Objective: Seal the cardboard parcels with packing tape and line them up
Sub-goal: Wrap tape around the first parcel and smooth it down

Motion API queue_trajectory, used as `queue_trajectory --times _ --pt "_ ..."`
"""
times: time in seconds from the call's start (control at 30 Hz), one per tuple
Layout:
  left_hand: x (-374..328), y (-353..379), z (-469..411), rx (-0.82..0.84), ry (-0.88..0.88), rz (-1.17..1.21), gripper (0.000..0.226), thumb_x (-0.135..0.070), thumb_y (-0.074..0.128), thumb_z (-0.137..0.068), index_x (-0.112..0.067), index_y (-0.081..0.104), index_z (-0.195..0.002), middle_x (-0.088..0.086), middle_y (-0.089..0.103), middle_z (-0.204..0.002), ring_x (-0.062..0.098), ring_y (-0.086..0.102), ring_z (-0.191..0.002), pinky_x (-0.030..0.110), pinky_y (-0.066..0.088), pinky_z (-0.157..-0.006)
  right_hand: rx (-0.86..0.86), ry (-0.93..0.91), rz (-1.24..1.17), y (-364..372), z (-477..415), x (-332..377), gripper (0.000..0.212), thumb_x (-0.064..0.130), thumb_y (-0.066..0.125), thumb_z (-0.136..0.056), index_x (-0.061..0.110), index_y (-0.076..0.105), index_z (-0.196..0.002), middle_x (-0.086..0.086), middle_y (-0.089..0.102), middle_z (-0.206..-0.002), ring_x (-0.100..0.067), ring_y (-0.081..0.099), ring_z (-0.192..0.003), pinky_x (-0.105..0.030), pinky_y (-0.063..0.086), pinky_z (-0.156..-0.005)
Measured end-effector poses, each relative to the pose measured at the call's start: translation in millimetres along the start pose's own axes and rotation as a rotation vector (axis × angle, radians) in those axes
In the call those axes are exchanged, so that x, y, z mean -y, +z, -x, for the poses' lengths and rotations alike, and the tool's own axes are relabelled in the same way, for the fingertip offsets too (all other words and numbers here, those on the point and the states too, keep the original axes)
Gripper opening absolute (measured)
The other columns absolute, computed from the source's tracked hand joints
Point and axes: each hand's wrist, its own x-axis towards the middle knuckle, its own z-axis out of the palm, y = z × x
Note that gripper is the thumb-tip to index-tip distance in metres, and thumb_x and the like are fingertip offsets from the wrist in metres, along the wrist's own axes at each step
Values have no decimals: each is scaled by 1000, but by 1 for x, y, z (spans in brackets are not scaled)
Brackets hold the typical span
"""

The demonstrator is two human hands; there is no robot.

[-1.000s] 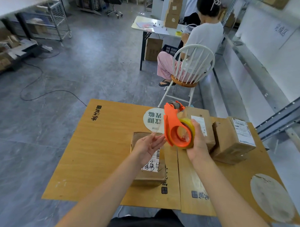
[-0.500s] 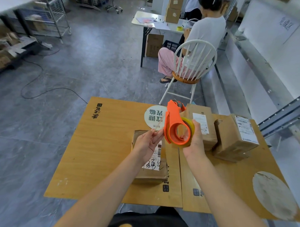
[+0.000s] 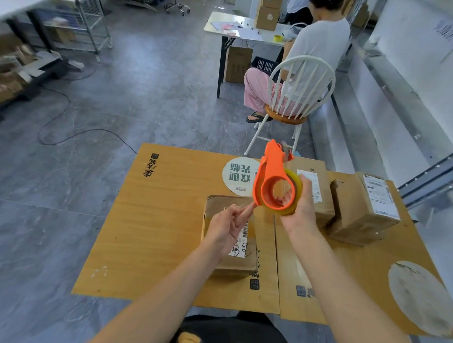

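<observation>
Orange tape dispenser clasped in right grip; left grip unclear, apparently seeking tape end. Next: seal nearest parcel.

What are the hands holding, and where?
Right hand grips the orange tape dispenser around its roll. Left hand: whether it pinches anything cannot be told.

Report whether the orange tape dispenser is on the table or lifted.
Lifted: the right hand grips the tape dispenser in the air above the table.
</observation>
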Motion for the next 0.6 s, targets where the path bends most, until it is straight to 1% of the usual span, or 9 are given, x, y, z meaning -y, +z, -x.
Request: queue_trajectory --times 0.07,0.13,0.17,0.23,0.33,0.37,0.43,0.53,0.6 --pt "-10 -9 -2 -14 29 -31 32 -10 34 -107 13 53 -116 27 68 -117 27 67 -113 31 54 -98 -28 -22 108 -9 -6 4 51 57 69 -76 21 67 -112 -5 74 -101 -19 71 -90 -33 58 -71" --pt "-24 -15 -4 -28 62 -59 28 -11 38 -105 10 56 -112 26 69 -115 26 69 -110 29 56 -94 -102 -35 188 -19 -6 9 74 61 76 -61 18 66 -120 -6 74 -108 -20 71 -92 -33 58 -72" --pt "-30 -18 -5 -33 72 -69 27 -11 39 -105 9 57 -109 26 70 -113 24 71 -106 27 58 -89 -139 -47 238 -25 -6 11 74 60 77 -62 17 66 -121 -5 73 -107 -19 71 -90 -31 57 -72" --pt "-41 -24 -8 -26 79 -94 27 -13 40 -105 9 57 -108 25 71 -110 22 73 -101 24 58 -85 -207 -89 394 -37 -5 13 56 51 75 -77 14 67 -118 -3 71 -102 -15 67 -83 -27 53 -68" --pt "-52 -31 -10 5 73 -137 32 -16 39 -106 10 56 -116 27 68 -117 25 68 -111 28 54 -97 -216 -79 621 -54 0 6 27 42 71 -87 16 67 -90 1 66 -88 -15 61 -80 -25 45 -63" --pt "-54 -33 -11 11 66 -155 35 -17 39 -106 11 55 -118 27 67 -119 26 67 -114 30 53 -100 -212 -35 675 -59 2 2 26 42 71 -87 18 63 -81 1 65 -83 -17 61 -78 -27 45 -61" --pt "-57 -35 -11 15 60 -171 36 -16 38 -107 13 55 -119 27 67 -120 27 67 -114 31 52 -101 -219 32 789 -70 5 -8 33 46 70 -87 16 64 -76 -3 65 -79 -19 60 -73 -28 44 -60" --pt "-61 -37 -10 29 70 -170 34 -15 38 -107 12 56 -116 29 66 -120 28 67 -113 32 51 -101 -240 10 935 -84 7 -26 42 53 65 -89 13 70 -74 -4 68 -75 -22 62 -71 -32 46 -63" --pt "-63 -37 -6 32 75 -178 31 -14 38 -106 11 57 -111 29 66 -119 27 68 -110 31 52 -100 -235 -31 1046 -92 9 -37 52 53 59 -92 11 64 -62 -3 61 -61 -20 56 -59 -30 40 -58"
